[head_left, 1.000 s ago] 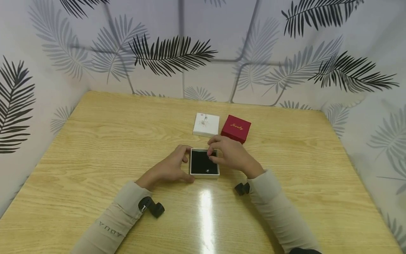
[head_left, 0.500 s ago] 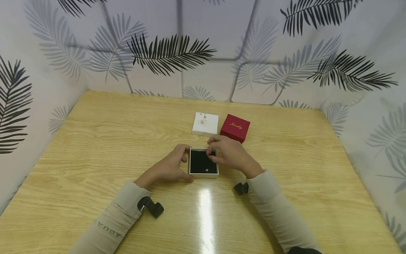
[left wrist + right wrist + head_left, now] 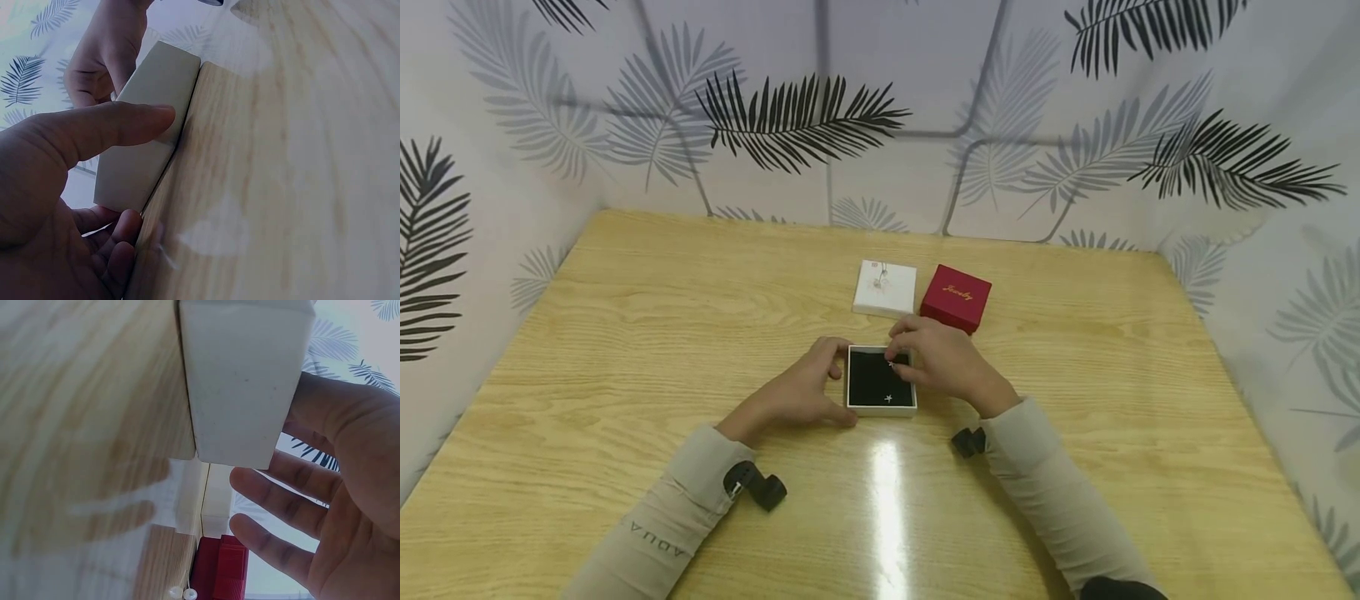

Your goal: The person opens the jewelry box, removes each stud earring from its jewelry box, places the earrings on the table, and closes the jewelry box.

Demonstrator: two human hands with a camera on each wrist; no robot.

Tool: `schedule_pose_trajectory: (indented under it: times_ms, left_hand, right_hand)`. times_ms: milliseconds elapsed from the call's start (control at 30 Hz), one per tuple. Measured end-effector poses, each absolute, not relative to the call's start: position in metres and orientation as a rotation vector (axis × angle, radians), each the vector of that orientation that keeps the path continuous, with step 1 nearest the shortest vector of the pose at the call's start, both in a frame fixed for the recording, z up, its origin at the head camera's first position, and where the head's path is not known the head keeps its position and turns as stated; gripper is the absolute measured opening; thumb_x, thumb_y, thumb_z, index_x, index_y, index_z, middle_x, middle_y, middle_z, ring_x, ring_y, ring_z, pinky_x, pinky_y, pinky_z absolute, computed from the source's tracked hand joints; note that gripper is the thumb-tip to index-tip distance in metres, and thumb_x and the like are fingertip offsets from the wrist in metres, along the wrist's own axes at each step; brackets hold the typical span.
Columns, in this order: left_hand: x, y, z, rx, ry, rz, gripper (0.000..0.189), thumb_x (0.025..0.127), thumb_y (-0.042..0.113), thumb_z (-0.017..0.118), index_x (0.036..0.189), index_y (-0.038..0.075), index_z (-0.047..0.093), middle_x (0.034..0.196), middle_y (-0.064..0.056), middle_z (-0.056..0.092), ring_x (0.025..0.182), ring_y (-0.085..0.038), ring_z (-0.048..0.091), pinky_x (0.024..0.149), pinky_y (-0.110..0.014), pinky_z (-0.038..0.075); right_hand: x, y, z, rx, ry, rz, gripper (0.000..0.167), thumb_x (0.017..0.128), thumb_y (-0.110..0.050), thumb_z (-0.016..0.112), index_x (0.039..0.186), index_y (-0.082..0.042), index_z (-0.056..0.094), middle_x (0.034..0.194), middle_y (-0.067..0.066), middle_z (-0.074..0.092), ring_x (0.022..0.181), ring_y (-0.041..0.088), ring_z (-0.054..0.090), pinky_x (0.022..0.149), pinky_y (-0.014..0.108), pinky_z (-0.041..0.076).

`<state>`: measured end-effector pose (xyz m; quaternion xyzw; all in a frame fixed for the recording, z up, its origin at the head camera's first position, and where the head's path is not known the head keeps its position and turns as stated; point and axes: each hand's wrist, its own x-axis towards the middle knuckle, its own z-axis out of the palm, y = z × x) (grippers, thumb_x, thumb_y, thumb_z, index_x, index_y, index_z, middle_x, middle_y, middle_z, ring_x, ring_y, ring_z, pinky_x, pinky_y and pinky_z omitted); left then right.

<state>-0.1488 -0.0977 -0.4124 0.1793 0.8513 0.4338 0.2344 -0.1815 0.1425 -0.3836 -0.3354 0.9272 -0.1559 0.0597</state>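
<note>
An uncovered white jewelry box [image 3: 880, 411] with a black pad [image 3: 868, 383] inside sits on the table. My left hand [image 3: 808, 387] grips it from the left, thumb [image 3: 137, 122] along the near wall and fingers round the far corner. One small silver star-shaped earring [image 3: 888, 398] lies on the pad near its front edge. At the pad's back right, my right hand [image 3: 943, 362] pinches a second star-shaped earring [image 3: 891, 363] between thumb and index finger. In the right wrist view its other fingers [image 3: 275, 544] hang past the box's side wall [image 3: 244, 387].
Behind the open box lies a white lid [image 3: 885, 287] with a printed flower design. Beside it stands a red box [image 3: 957, 297] with gold "Jewelry" lettering, close behind my right hand. Small white beads [image 3: 184, 593] show near the red box in the right wrist view.
The right fingertips have shifted slightly at the pad's back right, and the second star now shows more plainly there. The left hand keeps its hold on the box.
</note>
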Motion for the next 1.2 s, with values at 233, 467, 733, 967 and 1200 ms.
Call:
schedule_pose_trajectory:
  times_ms: [233, 467, 733, 967, 1200]
  left_hand:
    - [-0.1484, -0.0983, -0.4113, 0.490, 2.330, 1.196, 0.097, 0.073, 0.021, 0.088, 0.148, 0.006, 0.029, 0.145, -0.011, 0.036, 0.123, -0.029, 0.047, 0.105, -0.045, 0.042]
    - [-0.1482, -0.0975, -0.4122, 0.477, 2.327, 1.206, 0.097, 0.073, 0.021, 0.089, 0.148, 0.007, 0.030, 0.143, -0.011, 0.038, 0.122, -0.028, 0.047, 0.103, -0.044, 0.042]
    - [-0.1485, -0.0976, -0.4121, 0.480, 2.339, 1.195, 0.097, 0.073, 0.022, 0.088, 0.148, 0.007, 0.030, 0.141, -0.011, 0.039, 0.121, -0.027, 0.047, 0.102, -0.044, 0.042]
    - [-0.1487, -0.0970, -0.4109, 0.477, 2.338, 1.193, 0.097, 0.073, 0.022, 0.088, 0.149, 0.007, 0.029, 0.138, -0.010, 0.041, 0.121, -0.027, 0.047, 0.101, -0.043, 0.042]
    - [-0.1479, -0.0969, -0.4117, 0.480, 2.340, 1.195, 0.097, 0.073, 0.021, 0.088, 0.148, 0.007, 0.030, 0.138, -0.010, 0.041, 0.120, -0.027, 0.046, 0.101, -0.043, 0.042]
  right_hand:
    - [-0.1807, 0.1402, -0.3838, -1.033, 2.847, -0.390, 0.017, 0.086, -0.021, 0.077, 0.103, -0.018, 0.078, 0.119, 0.002, 0.066, 0.101, 0.018, 0.065, 0.079, 0.035, 0.058]
    - [-0.1792, 0.1378, -0.3835, -1.064, 2.905, -0.250, 0.017, 0.084, -0.023, 0.079, 0.101, -0.021, 0.080, 0.120, 0.003, 0.067, 0.104, 0.020, 0.065, 0.081, 0.034, 0.058]
    - [-0.1777, 0.1357, -0.3829, -1.072, 2.946, -0.224, 0.017, 0.083, -0.024, 0.081, 0.100, -0.021, 0.080, 0.123, 0.004, 0.066, 0.104, 0.020, 0.065, 0.075, 0.033, 0.058]
    - [-0.1780, 0.1363, -0.3840, -1.102, 2.970, -0.214, 0.014, 0.084, -0.024, 0.081, 0.098, -0.021, 0.080, 0.124, 0.005, 0.066, 0.106, 0.021, 0.064, 0.076, 0.033, 0.057]
    - [-0.1790, 0.1364, -0.3867, -1.139, 2.965, -0.201, 0.012, 0.084, -0.023, 0.080, 0.096, -0.020, 0.081, 0.122, 0.004, 0.066, 0.103, 0.018, 0.065, 0.073, 0.031, 0.056]
